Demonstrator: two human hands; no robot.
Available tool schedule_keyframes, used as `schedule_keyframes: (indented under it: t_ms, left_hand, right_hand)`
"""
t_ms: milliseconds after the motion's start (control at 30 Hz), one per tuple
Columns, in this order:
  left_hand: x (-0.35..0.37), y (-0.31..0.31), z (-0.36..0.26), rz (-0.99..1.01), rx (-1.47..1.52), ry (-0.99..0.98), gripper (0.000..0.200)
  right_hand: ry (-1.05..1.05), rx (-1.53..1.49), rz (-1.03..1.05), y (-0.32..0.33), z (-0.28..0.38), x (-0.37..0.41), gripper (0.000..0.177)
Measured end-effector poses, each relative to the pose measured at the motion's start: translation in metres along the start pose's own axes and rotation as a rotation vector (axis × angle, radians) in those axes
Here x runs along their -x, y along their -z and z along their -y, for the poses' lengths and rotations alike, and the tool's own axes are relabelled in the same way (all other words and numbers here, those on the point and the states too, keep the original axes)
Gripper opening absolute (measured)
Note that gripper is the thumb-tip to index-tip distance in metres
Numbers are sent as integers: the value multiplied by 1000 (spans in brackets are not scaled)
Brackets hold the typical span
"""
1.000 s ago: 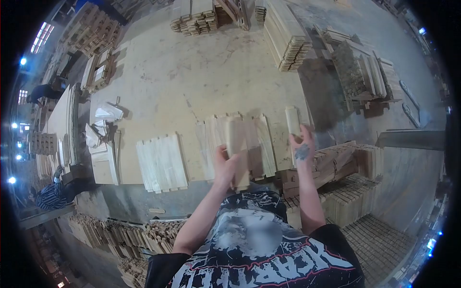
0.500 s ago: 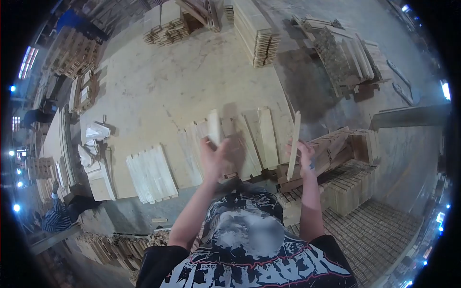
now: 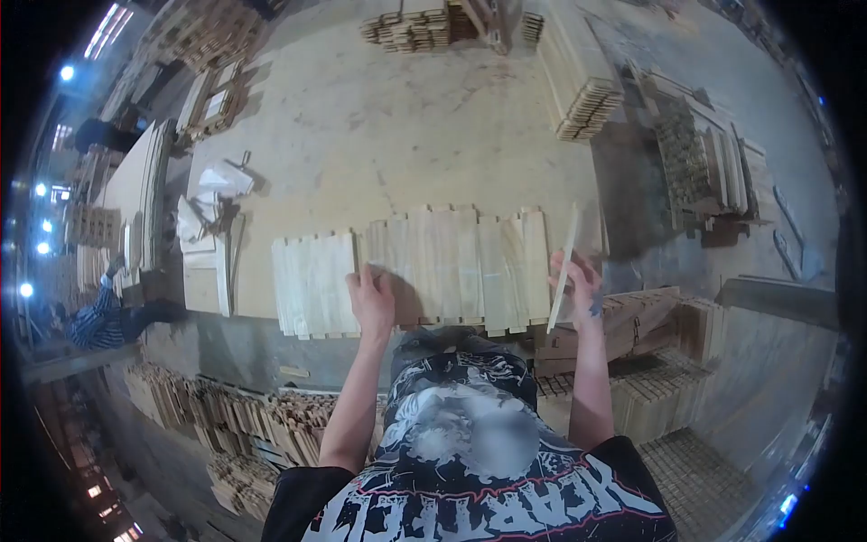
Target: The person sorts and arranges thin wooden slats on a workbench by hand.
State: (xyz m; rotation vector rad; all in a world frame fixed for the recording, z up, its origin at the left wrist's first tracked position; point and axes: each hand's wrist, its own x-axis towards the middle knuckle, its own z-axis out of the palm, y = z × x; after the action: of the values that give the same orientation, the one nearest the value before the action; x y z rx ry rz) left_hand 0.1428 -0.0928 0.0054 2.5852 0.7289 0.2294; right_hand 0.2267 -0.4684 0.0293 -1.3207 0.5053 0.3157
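Note:
My right hand point(image 3: 583, 287) grips a narrow wooden slat point(image 3: 562, 280), seen nearly edge-on, just right of a row of pale boards. My left hand point(image 3: 371, 300) is over the boundary between two groups of boards, its fingers partly spread and no slat visible in it. Whether its fingertips touch the wood is hard to tell. Left of it lies the smaller group of pale boards point(image 3: 312, 285), side by side. To its right, the wider group of boards point(image 3: 452, 262) covers the table's near edge, with uneven ends.
The large table point(image 3: 361, 154) carries a tall board stack point(image 3: 578, 77) at the far right and white crumpled wrapping point(image 3: 224, 179) at left. Slat stacks point(image 3: 650, 397) stand near my right side. A person in a striped sleeve point(image 3: 97, 318) is at far left.
My left hand has moved left and down, and the slat it held is no longer visible in it. My right hand still holds its slat. The view has turned toward the left.

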Motion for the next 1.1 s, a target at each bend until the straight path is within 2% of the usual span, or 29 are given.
schedule_keyframes:
  t_ms: [100,200,267,333,367,400,433,467,500,533,567,600,633,667,700,767,800,900,967,1000,1100]
  left_hand:
    - [-5,15,-2,52,-249,-109,41]
    - [5,36,-28,101,117,-208,45]
    - [15,38,-40,468,525,-196,49]
    - [29,48,-61,516,716,-151,50]
    - [31,54,-61,540,810,-127,51]
    - [27,56,-49,447,597,-194,39]
    - [20,61,-29,462,681,-39,35]
    - [8,70,-1,475,763,118,31]
    - [-14,80,36,500,851,265,28]
    - [-32,81,67,262,795,137,22]
    - [-58,101,97,256,720,291,26]
    - [-85,98,151,45,682,215,27]
    - [-115,119,180,-58,529,257,28]
    - [-146,137,209,-175,319,251,32]
    - [-181,135,271,-318,366,93,34]
    - [-239,171,314,-328,117,83,43]
    - [-264,180,334,-340,44,102,46]
    - [-329,185,371,-472,-183,123,53]
    - [-343,197,350,-418,-329,167,53]
    - [-345,205,338,-396,-405,195,54]
    - [-322,207,306,-589,-348,-84,50]
  right_hand:
    - [28,13,36,-20,2,5,53]
    - [28,-43,121,-72,6,23,51]
    - [10,-130,200,-116,-10,37,51]
    - [11,-139,227,-162,-37,49,52]
    - [95,-74,238,-182,-44,57,51]
    - [179,-8,249,-201,-51,64,50]
    - [263,60,258,-217,-52,73,50]
    - [310,140,225,-227,-48,83,41]
    - [295,152,185,-234,-57,88,39]
    - [274,162,158,-218,-70,89,36]
    - [251,172,131,-201,-76,94,35]
    - [119,195,58,-184,-76,104,33]
    - [-13,216,-15,-166,-76,116,32]
    - [45,225,-163,-139,-95,125,37]
    - [102,234,-316,-119,-119,130,42]
    - [162,96,-820,-114,-130,144,53]
    - [88,-106,-880,-93,-151,135,67]
    - [-114,-563,-994,-101,-146,99,75]
    - [17,-677,-861,-110,-144,76,86]
    - [47,-665,-866,-109,-143,62,90]
    - [116,-616,-823,-105,-147,35,101]
